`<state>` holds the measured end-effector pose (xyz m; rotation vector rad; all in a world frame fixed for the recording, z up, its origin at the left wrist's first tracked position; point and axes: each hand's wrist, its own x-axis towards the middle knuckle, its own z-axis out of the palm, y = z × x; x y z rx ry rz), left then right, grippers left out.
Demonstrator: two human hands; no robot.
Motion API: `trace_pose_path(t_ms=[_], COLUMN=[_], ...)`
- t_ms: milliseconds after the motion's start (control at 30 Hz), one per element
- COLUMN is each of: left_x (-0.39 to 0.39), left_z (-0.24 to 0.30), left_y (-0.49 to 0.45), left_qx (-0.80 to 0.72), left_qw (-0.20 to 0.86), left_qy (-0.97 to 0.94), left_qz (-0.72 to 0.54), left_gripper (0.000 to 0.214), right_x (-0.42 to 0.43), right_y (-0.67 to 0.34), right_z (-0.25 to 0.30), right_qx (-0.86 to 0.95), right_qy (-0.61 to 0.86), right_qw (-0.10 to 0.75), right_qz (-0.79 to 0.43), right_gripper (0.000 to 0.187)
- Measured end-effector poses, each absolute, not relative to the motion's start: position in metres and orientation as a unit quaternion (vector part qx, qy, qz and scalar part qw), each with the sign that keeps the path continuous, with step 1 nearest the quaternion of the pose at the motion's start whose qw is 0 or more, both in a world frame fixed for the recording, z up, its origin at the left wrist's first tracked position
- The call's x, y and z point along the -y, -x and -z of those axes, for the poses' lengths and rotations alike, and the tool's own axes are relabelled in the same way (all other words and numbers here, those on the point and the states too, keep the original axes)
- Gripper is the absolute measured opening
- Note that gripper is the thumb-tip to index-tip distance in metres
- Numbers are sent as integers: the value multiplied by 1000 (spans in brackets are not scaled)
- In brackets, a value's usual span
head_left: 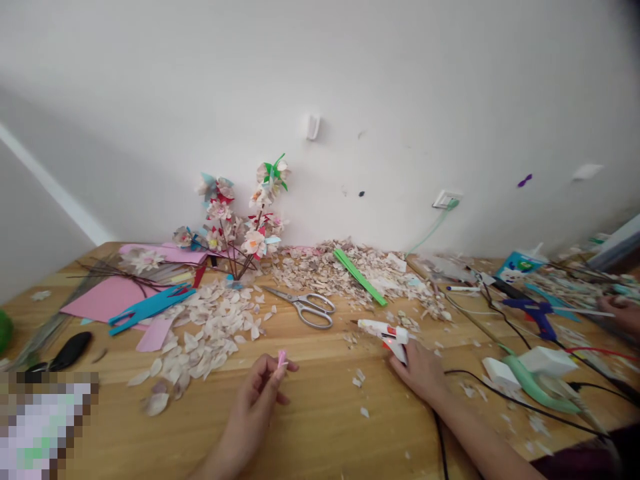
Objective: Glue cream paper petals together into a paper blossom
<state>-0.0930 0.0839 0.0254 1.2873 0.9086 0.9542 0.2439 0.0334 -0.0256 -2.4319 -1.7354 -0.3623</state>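
Observation:
My left hand (259,390) is closed in a pinch around a small rolled piece of pink paper (283,357), held just above the wooden table (320,427). My right hand (423,373) is wrapped round the handle of a white hot glue gun (393,333), whose dark nozzle points left. A red light shows on the gun's body. Beyond my left hand spread loose pale petals (210,327). Grey scissors (315,311) lie between the petals and the glue gun, blades towards the left. The black cord of the gun runs beneath my right forearm.
Branches with paper-and-petal flowers (255,240) stand against the wall. Blue strips (150,310), pink paper (103,300) and a green strip (360,277) lie about. At the right are a power strip (537,383), a blue glue gun (543,317) and another person's hand (623,313).

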Motion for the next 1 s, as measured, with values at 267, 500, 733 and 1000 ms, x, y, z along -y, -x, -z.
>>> trace_pose_path(t_ms=[267,500,733,1000], left_x=[-106,-112,-119,-131], left_z=[-34,-30,-34,-24], left_y=[92,101,105,119], left_qx=[-336,-362,-389,-424], left_qw=[601,595,567,544], left_qy=[-573,-560,-559,-491], left_qz=[-444,-449,-464,-532], left_gripper=[25,25,25,28], right_x=[-31,8,23,-44], right_y=[-240,-257,-225,-108], right_z=[20,0,-49,-52], right_qx=[581,587,630,777], right_qy=[802,746,667,596], right_qw=[72,233,308,205], right_qz=[121,210,252,3], right_gripper=[32,62,24,46])
